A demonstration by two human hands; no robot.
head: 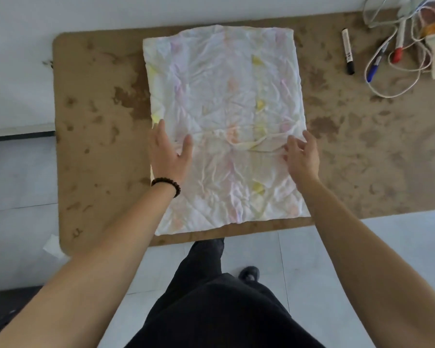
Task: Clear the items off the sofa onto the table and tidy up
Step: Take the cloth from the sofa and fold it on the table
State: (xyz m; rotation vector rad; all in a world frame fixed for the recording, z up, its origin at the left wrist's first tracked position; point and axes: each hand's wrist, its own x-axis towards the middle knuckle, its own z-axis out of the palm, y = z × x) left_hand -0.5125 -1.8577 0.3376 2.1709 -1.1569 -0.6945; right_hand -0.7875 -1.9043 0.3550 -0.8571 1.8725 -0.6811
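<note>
A white quilted cloth (224,96) with faint pink and yellow marks lies folded flat on the brown mottled table (93,146). My left hand (167,153), with a dark bead bracelet at the wrist, lies flat on the cloth's left edge, fingers spread. Over the cloth's right edge my right hand (303,156) hovers or lightly touches it, fingers apart and slightly curled. A raised crease runs across the cloth between the two hands. Neither hand grips anything.
At the table's far right lie a black marker (347,52), a red marker (398,50), a blue pen (376,64), a white cable (399,79) and a small white object. The floor is pale tile. My dark trousers and shoe show below the table's near edge.
</note>
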